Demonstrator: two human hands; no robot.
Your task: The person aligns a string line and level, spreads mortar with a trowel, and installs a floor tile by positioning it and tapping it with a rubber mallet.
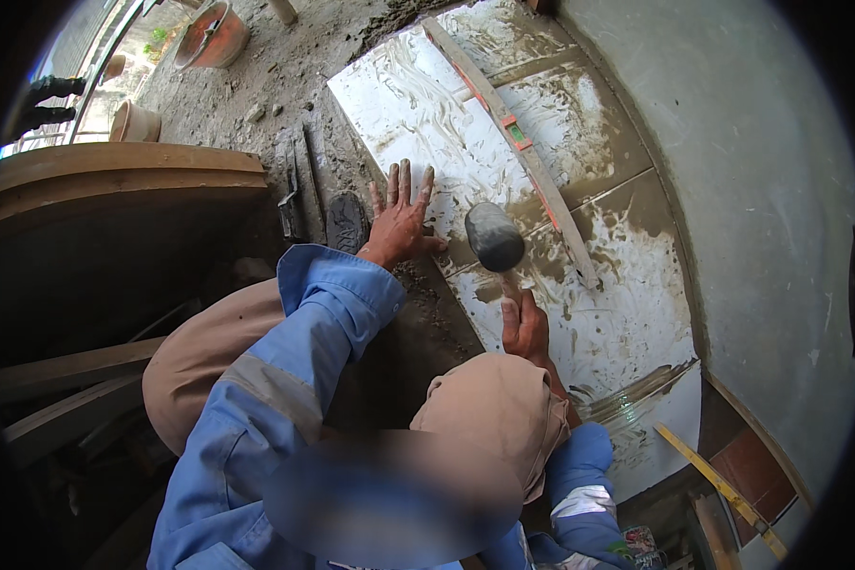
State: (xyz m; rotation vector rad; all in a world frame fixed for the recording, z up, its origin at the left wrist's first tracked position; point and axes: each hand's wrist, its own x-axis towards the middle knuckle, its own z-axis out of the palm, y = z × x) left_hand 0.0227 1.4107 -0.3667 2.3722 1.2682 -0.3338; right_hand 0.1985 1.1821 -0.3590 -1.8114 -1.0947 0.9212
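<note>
My left hand (401, 220) rests with spread fingers on the near left edge of a white floor tile (399, 104) smeared with wet grey mortar. In my right hand (526, 328) is the wooden handle of a rubber mallet (495, 237), its dark head over the tiles; whether it touches them I cannot tell. A long spirit level (518, 138) with a green vial lies slantwise across the tiles, just beyond the mallet head. Another mortar-streaked tile (627, 313) lies nearer, right of my right hand.
A grey wall (731, 171) borders the tiles on the right. Wooden boards (123, 176) stand at the left, near dark tools (294, 190) on the rough floor. A mortar-stained bucket (214, 38) stands at the far left. At lower right lies a yellow ruler-like strip (717, 484).
</note>
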